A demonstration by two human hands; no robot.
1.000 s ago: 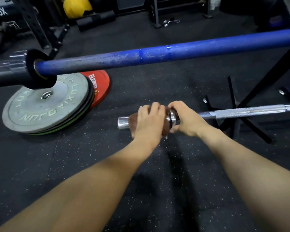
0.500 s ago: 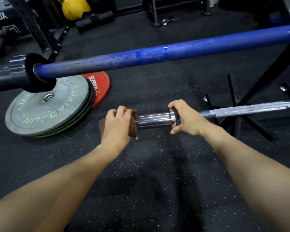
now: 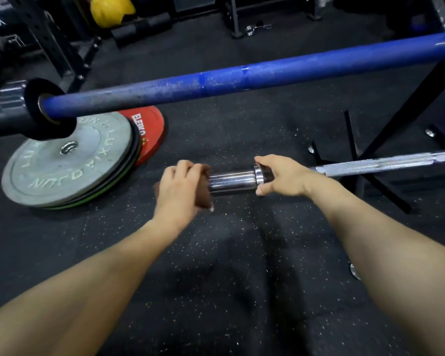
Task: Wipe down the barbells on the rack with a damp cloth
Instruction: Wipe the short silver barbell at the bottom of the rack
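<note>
The left hand (image 3: 176, 187) has slid its gripped cloth (image 3: 203, 186) to the sleeve (image 3: 231, 179) end; right hand (image 3: 283, 176) grips the collar.

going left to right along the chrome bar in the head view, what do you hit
left hand gripping the brown cloth over the bar's end → bare chrome sleeve → collar → right hand → knurled shaft

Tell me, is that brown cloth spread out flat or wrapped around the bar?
Wrapped: the left hand grips the brown cloth around the chrome sleeve's end.
</note>
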